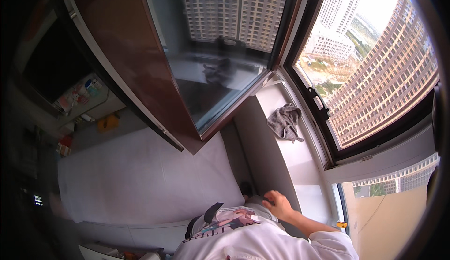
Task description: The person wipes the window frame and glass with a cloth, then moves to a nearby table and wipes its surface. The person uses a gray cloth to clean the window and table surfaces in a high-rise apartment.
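Observation:
My right hand (pixel 277 203) hangs beside my waist, fingers loosely bent and slightly apart, with nothing in it. Close to it runs the side of a white windowsill (pixel 306 160). A crumpled grey cloth (pixel 285 121) lies farther along that sill, out of the hand's reach as it hangs. Before me a brown-framed glass window sash (pixel 221 80) stands swung into the room, its lower corner over the bed. My left hand is out of view.
A bed (pixel 147 179) with a pale sheet fills the left. The dark-framed window (pixel 379 73) on the right has a black handle (pixel 318 103). Small items stand on a cabinet (pixel 95 102), near a yellow object (pixel 108 122). An orange-yellow handle (pixel 341 224) sits at the lower window.

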Demonstrator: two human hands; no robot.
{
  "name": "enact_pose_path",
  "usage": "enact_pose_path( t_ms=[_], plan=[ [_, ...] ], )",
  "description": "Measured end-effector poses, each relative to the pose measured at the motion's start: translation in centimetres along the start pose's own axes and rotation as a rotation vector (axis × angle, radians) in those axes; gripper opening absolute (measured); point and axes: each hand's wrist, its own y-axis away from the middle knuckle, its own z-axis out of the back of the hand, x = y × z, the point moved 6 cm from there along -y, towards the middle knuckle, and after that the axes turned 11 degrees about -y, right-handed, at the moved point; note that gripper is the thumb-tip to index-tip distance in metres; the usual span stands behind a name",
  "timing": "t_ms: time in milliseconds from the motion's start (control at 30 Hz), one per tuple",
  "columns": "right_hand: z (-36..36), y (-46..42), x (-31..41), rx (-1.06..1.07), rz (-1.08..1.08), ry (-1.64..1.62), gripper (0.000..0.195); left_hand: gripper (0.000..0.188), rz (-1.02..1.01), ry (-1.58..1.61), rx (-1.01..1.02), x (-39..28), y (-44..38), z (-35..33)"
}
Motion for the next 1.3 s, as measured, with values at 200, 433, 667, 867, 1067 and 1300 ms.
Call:
enact_pose_path(
  t_ms=[200,433,667,867,1067,1300],
  plan=[
    [-1.7,9.7,-5.6,0.419,-0.849,-0.117,0.073,0.015,-0.118,0.064,-0.072,-5.1,0.3,3.4],
    [-5.3,14.8,-12.6,0.489,-0.697,-0.227,0.080,0.020,-0.313,0.044,-0.101,-9.2,2.0,7.5],
    [-3.3,15.0,-8.4,0.509,-0.685,-0.250,0.061,0.024,-0.473,-0.049,0.007,-11.9,3.2,10.7],
    [4.3,5.1,-0.5,0.490,-0.212,0.309,0.041,0.027,-0.507,-0.260,0.172,-10.3,0.7,10.0],
    [12.6,-14.3,2.9,-0.569,0.100,0.263,0.075,0.045,-0.426,0.102,-0.583,-19.6,2.4,24.7],
    [8.7,-21.3,1.4,-0.663,0.300,0.553,0.058,0.074,-0.943,0.241,-1.492,-29.8,9.9,39.4]
  ],
)
